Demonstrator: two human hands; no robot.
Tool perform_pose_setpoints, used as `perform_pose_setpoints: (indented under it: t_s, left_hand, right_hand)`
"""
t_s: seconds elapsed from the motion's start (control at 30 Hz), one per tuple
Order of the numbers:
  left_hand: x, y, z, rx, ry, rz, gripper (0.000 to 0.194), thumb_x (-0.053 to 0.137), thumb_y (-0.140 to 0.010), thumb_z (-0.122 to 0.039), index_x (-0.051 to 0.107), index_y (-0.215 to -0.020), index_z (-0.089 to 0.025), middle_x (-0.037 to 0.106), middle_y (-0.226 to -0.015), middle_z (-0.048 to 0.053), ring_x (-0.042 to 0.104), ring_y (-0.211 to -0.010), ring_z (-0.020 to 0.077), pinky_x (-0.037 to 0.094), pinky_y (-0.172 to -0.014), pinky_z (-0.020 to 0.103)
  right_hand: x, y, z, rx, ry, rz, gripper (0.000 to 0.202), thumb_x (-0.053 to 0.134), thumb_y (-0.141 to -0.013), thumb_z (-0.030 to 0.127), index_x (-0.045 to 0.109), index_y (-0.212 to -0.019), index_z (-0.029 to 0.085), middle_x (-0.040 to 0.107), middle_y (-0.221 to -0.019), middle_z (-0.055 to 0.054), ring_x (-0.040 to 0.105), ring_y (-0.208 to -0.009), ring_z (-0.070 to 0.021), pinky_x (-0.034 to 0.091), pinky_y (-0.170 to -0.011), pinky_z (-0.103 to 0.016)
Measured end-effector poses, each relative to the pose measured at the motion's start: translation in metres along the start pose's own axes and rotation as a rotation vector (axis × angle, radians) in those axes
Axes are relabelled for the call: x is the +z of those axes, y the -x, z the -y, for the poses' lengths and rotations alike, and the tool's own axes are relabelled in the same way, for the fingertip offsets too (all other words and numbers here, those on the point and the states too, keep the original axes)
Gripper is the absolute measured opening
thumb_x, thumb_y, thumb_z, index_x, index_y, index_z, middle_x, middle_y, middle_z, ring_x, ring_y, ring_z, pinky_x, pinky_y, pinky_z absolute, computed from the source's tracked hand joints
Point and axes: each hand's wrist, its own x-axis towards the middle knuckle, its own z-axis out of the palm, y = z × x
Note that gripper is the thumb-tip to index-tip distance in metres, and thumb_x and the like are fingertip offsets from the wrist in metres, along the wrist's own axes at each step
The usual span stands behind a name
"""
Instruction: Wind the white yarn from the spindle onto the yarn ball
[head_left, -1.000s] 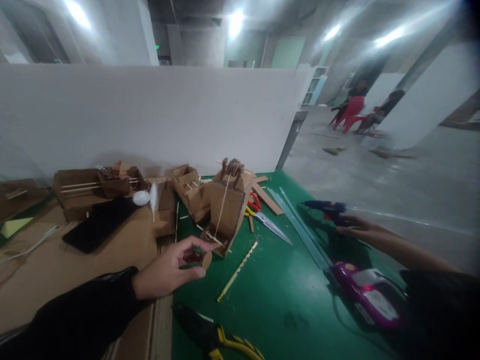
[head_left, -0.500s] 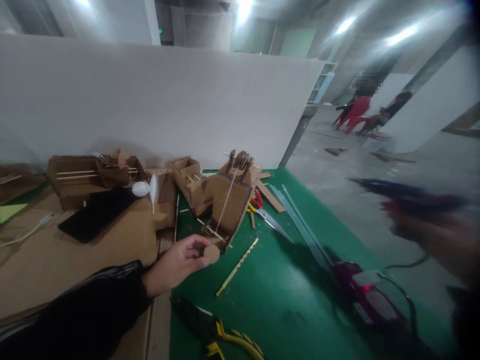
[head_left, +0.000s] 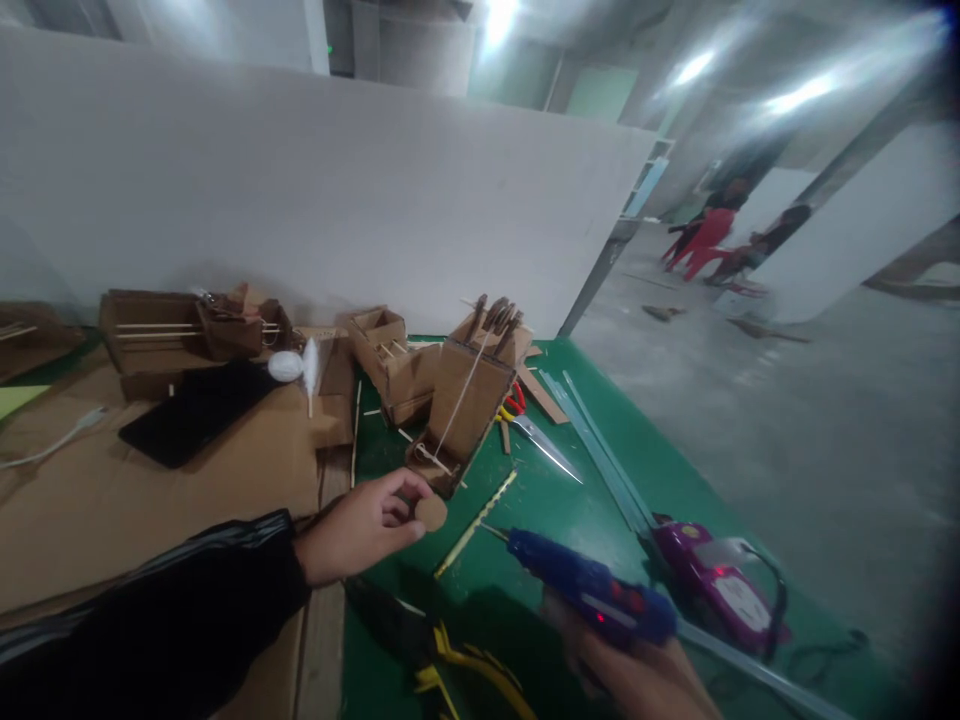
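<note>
My left hand [head_left: 360, 525] pinches a small round cardboard disc [head_left: 431, 512] above the green mat [head_left: 555, 500], just in front of a cardboard model [head_left: 465, 405] with a white string running down its face. My right hand [head_left: 637, 680], low in the frame, grips a blue glue gun [head_left: 589, 590]. The gun's nozzle points left toward the disc, a short gap apart from it.
Red-handled scissors [head_left: 536, 435], a metal ruler [head_left: 600, 450], a purple device [head_left: 712, 580], a yellow-handled tool [head_left: 450, 665], and a thin stick [head_left: 476, 520] lie on the mat. Cardboard boxes [head_left: 161, 335], a black phone [head_left: 191, 415] and brown sheets [head_left: 135, 490] sit left. People sit far right.
My right hand picked the glue gun up from the right side of the mat and swung it down and left toward the disc. The left hand shifted slightly right with the disc.
</note>
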Motion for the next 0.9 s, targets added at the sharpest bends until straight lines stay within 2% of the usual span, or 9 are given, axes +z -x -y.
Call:
perform_pose_setpoints:
  t_s: [0.03,0.1,0.17,0.23,0.33,0.47,0.7,0.9]
  left_hand:
    - [0.0,0.0,0.0,0.0,0.002,0.005,0.025,0.064,-0.081,-0.015,0.058,-0.104,-0.02,0.067,-0.096,0.0,0.064,-0.08,0.0137,0.048,-0.075,0.026]
    - [-0.001,0.0,-0.001,0.0,0.006,0.012,0.025,0.064,-0.081,-0.015,0.058,-0.104,-0.02,0.067,-0.096,0.001,0.065,-0.081,0.0139,0.048,-0.075,0.026]
    - [-0.001,0.0,-0.001,0.0,0.011,0.016,0.025,0.064,-0.081,-0.016,0.058,-0.105,-0.02,0.068,-0.097,0.001,0.065,-0.081,0.0141,0.049,-0.074,0.026]
    - [-0.001,0.0,-0.001,-0.001,0.015,0.022,0.024,0.064,-0.082,-0.017,0.058,-0.105,-0.02,0.068,-0.097,0.001,0.065,-0.082,0.0142,0.049,-0.074,0.026]
    - [-0.001,0.0,-0.001,-0.001,0.02,0.034,0.024,0.064,-0.083,-0.02,0.058,-0.107,-0.02,0.068,-0.096,0.002,0.066,-0.082,0.0148,0.049,-0.074,0.027]
    - [-0.002,-0.001,0.001,0.002,0.014,0.041,0.025,0.065,-0.085,-0.026,0.057,-0.108,-0.021,0.068,-0.093,0.002,0.065,-0.083,0.0163,0.049,-0.074,0.028]
    - [-0.002,0.0,0.001,0.009,0.004,0.044,0.023,0.065,-0.085,-0.025,0.058,-0.106,-0.021,0.068,-0.095,0.002,0.065,-0.084,0.0168,0.049,-0.076,0.029]
    - [-0.002,0.0,-0.001,0.007,0.001,0.04,0.022,0.064,-0.085,-0.025,0.058,-0.106,-0.02,0.066,-0.093,0.002,0.064,-0.082,0.0158,0.048,-0.074,0.028]
  right_hand:
    - [0.006,-0.008,0.016,0.027,-0.002,-0.006,0.039,0.055,-0.082,0.06,0.061,-0.065,0.025,0.058,-0.05,0.0,0.056,-0.046,-0.0199,0.048,-0.043,-0.031]
    - [0.013,-0.02,0.044,0.026,0.016,-0.002,0.038,0.057,-0.079,0.056,0.058,-0.063,0.022,0.055,-0.047,0.001,0.053,-0.045,-0.0172,0.045,-0.043,-0.028]
    - [0.015,-0.027,0.061,-0.042,0.019,0.022,0.033,0.058,-0.078,0.052,0.061,-0.066,0.02,0.059,-0.052,0.0,0.055,-0.05,-0.0173,0.047,-0.047,-0.026]
    - [0.015,-0.03,0.068,-0.118,0.014,0.045,0.032,0.057,-0.077,0.049,0.065,-0.071,0.019,0.065,-0.063,-0.002,0.059,-0.059,-0.0197,0.05,-0.054,-0.027]
    - [0.017,-0.032,0.068,-0.143,0.007,0.086,0.03,0.056,-0.077,0.046,0.067,-0.076,0.018,0.069,-0.072,-0.004,0.061,-0.067,-0.0221,0.051,-0.059,-0.029]
    - [0.023,-0.036,0.066,-0.136,0.022,0.092,0.027,0.056,-0.077,0.043,0.066,-0.073,0.018,0.066,-0.066,-0.002,0.059,-0.06,-0.0194,0.049,-0.055,-0.026]
    - [0.027,-0.037,0.06,-0.161,-0.012,0.107,0.027,0.056,-0.077,0.04,0.067,-0.079,0.015,0.07,-0.075,-0.005,0.062,-0.068,-0.0217,0.052,-0.063,-0.028]
    - [0.028,-0.037,0.06,-0.147,0.038,0.081,0.025,0.053,-0.075,0.038,0.064,-0.073,0.016,0.066,-0.068,-0.004,0.056,-0.061,-0.0183,0.048,-0.057,-0.026]
